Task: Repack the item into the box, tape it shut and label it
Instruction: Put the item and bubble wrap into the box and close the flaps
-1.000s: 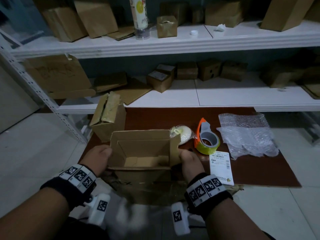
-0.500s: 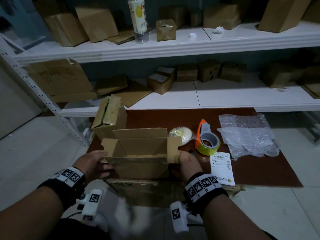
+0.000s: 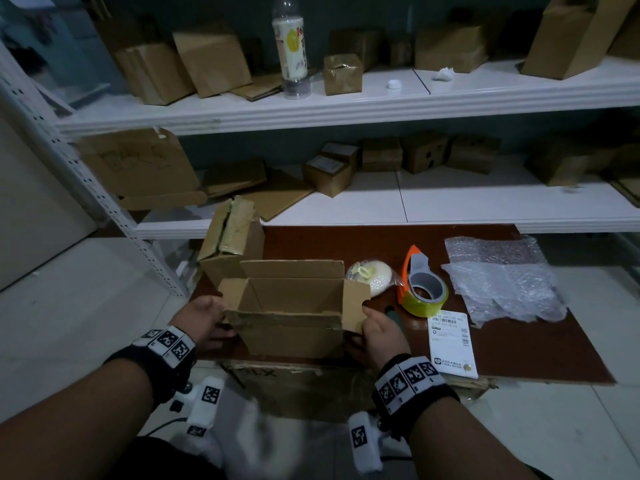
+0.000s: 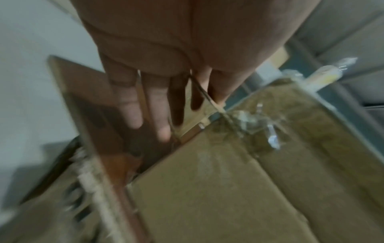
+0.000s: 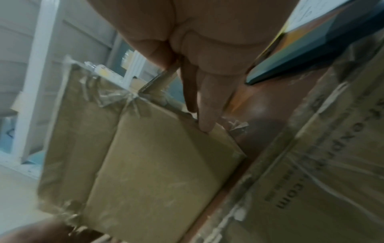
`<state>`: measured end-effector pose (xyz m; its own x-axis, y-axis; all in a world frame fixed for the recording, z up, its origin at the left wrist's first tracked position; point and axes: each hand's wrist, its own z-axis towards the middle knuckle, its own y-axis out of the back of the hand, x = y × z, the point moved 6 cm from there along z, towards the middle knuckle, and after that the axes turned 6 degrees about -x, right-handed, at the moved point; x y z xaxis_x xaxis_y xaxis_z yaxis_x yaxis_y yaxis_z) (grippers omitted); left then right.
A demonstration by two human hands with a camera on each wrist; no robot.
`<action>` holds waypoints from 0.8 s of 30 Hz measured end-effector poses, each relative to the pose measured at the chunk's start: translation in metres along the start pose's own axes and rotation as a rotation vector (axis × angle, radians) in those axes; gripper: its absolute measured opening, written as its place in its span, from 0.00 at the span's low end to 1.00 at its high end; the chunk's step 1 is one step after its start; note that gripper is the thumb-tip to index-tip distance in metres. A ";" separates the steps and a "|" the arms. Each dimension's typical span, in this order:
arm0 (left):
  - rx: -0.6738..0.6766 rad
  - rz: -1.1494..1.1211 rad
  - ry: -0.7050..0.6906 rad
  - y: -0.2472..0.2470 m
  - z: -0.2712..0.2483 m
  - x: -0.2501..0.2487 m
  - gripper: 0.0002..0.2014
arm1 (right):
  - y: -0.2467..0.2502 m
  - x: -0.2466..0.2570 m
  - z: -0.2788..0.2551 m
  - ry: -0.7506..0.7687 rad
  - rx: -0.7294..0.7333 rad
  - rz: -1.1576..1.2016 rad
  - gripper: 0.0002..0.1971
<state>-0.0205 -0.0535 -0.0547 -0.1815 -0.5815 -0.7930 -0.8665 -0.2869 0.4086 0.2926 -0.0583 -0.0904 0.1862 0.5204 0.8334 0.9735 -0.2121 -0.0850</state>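
An open brown cardboard box (image 3: 294, 336) stands upright on the brown board (image 3: 530, 344), its flaps up and no item showing inside. My left hand (image 3: 202, 318) holds its left side, fingers (image 4: 145, 106) straight down the wall and thumb across the side flap. On the opposite side my right hand (image 3: 379, 336) grips the right flap, one finger (image 5: 207, 105) lying along the box (image 5: 155, 164). The item, a round white thing in clear wrap (image 3: 372, 277), lies just behind the box's right corner. A tape dispenser (image 3: 420, 289) and a white label (image 3: 452, 344) lie to the right.
Bubble wrap (image 3: 502, 278) covers the board's right part. A second taped box (image 3: 232, 244) stands behind the open box on the left. Under the board sits a larger carton (image 3: 304, 386). White shelves (image 3: 381, 102) with several boxes and a bottle (image 3: 290, 46) rise behind.
The box was tipped with its opening toward me; it now stands upright and slightly lower. My left hand slid from the upper left flap down the box's side.
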 end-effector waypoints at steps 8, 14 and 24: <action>-0.304 0.088 -0.444 0.027 -0.041 -0.083 0.20 | 0.010 0.025 -0.001 0.099 0.014 0.165 0.15; -0.188 0.333 -0.679 -0.019 -0.092 -0.163 0.05 | 0.023 0.029 0.005 0.131 -0.022 0.160 0.16; 0.017 0.602 -0.633 -0.140 -0.039 -0.216 0.11 | 0.057 0.013 0.044 -0.117 -0.066 0.318 0.23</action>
<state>0.1583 0.0824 0.0776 -0.8304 -0.0973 -0.5485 -0.5461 -0.0521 0.8361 0.3559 -0.0271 -0.1082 0.4966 0.5105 0.7020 0.8544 -0.4302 -0.2916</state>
